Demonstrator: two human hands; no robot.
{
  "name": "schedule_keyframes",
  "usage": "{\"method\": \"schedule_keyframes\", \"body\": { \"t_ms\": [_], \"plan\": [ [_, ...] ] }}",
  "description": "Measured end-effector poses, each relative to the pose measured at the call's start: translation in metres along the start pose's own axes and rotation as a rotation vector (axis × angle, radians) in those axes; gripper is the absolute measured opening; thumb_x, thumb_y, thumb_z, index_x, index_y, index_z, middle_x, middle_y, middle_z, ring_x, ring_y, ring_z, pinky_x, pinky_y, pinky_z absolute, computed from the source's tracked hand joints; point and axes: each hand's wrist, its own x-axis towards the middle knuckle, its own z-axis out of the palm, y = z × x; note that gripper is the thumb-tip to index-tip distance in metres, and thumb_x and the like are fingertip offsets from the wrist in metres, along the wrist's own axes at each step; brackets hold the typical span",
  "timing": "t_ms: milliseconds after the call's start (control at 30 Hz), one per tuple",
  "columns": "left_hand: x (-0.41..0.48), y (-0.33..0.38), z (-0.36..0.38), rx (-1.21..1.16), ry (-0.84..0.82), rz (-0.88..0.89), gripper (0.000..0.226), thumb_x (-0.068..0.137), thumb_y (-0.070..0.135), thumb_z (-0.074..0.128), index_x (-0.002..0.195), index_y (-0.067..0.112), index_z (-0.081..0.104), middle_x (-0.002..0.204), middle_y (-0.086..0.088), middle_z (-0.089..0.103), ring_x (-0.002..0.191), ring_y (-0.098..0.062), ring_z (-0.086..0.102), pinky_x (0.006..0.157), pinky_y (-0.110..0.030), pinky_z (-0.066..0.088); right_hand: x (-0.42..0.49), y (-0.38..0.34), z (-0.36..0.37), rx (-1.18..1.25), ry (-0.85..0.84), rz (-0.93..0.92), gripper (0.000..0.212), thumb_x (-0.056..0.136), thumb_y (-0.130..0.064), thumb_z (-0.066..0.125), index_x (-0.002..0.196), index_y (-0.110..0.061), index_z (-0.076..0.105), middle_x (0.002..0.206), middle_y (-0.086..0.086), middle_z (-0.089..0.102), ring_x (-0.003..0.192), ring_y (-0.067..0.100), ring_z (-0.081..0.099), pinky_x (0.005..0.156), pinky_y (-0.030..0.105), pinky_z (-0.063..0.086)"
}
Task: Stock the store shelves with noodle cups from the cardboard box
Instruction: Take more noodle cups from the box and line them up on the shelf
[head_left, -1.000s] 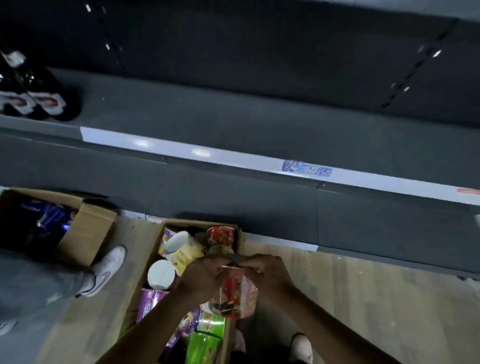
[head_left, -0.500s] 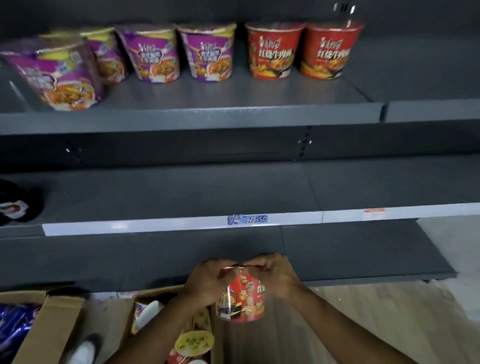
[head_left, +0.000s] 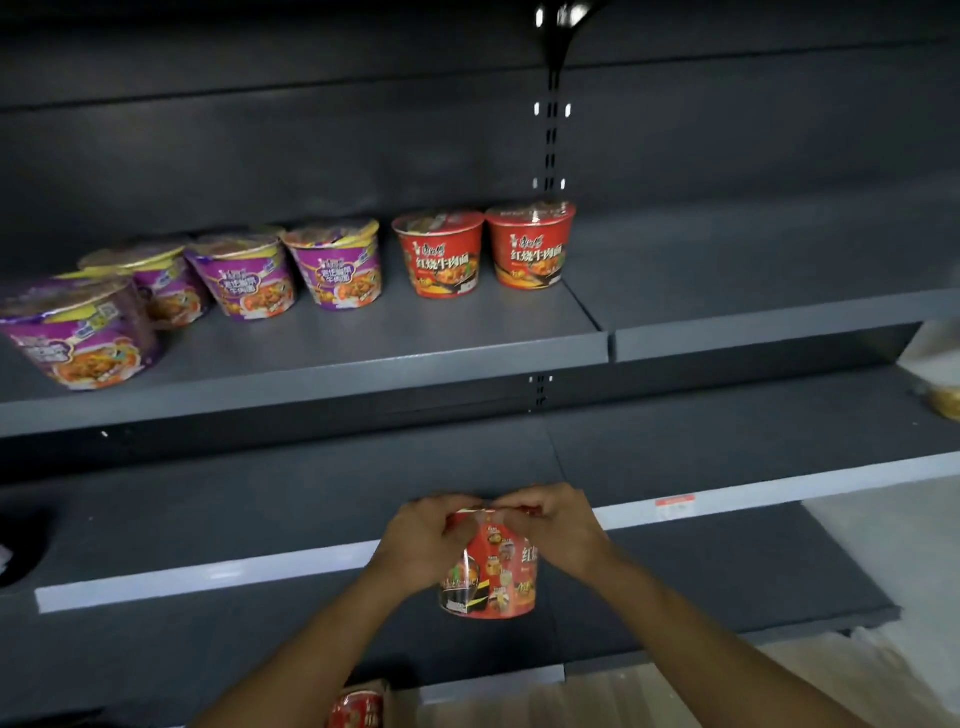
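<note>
A red noodle cup (head_left: 491, 571) hangs in the air in front of the middle shelf (head_left: 208, 577), held by its rim from both sides. My left hand (head_left: 423, 545) grips the rim's left side and my right hand (head_left: 556, 530) grips its right side, fingers curled over the top. On the upper shelf (head_left: 363, 358) stand two red cups (head_left: 485, 249) side by side, with several purple cups (head_left: 249, 280) to their left. Another red cup (head_left: 358, 709) shows at the bottom edge, below my left forearm; the cardboard box is out of view.
The upper shelf is bare to the right of the red cups (head_left: 727, 291). A dark object (head_left: 21, 545) sits at the left end of the middle shelf. A yellowish packet (head_left: 943, 400) lies at the far right. Pale wood floor (head_left: 857, 686) shows bottom right.
Both hands have lifted the red cup out of the box and up to the middle shelf's height. The view has tilted up, so the upper shelf's cups now show and the box has dropped out.
</note>
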Motion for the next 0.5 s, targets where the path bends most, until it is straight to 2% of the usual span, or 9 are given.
{"method": "schedule_keyframes", "body": {
  "t_ms": [100, 267, 400, 500],
  "plan": [
    [0.013, 0.035, -0.005, 0.03, 0.045, 0.033, 0.024, 0.096, 0.036, 0.049, 0.114, 0.035, 0.065, 0.112, 0.012, 0.066, 0.098, -0.003, 0.061, 0.088, -0.023, 0.05, 0.003, -0.015, -0.034, -0.017, 0.043, -0.06, 0.014, 0.085, -0.013, 0.068, 0.096, -0.017, 0.076, 0.082, -0.016, 0.07, 0.078, -0.001, 0.068, 0.067, 0.011, 0.05],
    [0.032, 0.096, -0.015, 0.077, 0.147, 0.107, 0.02, 0.093, 0.038, 0.052, 0.105, 0.034, 0.068, 0.103, 0.009, 0.066, 0.092, -0.005, 0.061, 0.086, -0.03, 0.05, 0.009, -0.04, -0.091, -0.141, 0.132, -0.201, 0.015, 0.083, -0.016, 0.07, 0.096, -0.016, 0.076, 0.082, -0.017, 0.066, 0.078, -0.003, 0.065, 0.072, 0.009, 0.048],
    [0.04, 0.142, -0.028, 0.034, 0.209, 0.114, 0.021, 0.091, 0.038, 0.056, 0.107, 0.032, 0.068, 0.105, 0.009, 0.068, 0.093, -0.006, 0.063, 0.085, -0.032, 0.053, 0.012, -0.061, -0.127, -0.085, 0.192, -0.255, 0.014, 0.081, -0.019, 0.072, 0.094, -0.018, 0.077, 0.082, -0.018, 0.068, 0.08, 0.0, 0.067, 0.071, 0.014, 0.051],
    [0.045, 0.169, -0.039, -0.064, 0.261, 0.099, 0.019, 0.09, 0.037, 0.06, 0.106, 0.032, 0.068, 0.101, 0.01, 0.07, 0.089, -0.005, 0.065, 0.079, -0.029, 0.055, 0.015, -0.077, -0.146, -0.021, 0.202, -0.271, 0.015, 0.083, -0.02, 0.071, 0.097, -0.017, 0.075, 0.088, -0.011, 0.071, 0.084, 0.006, 0.068, 0.076, 0.024, 0.056]
  ]
}}
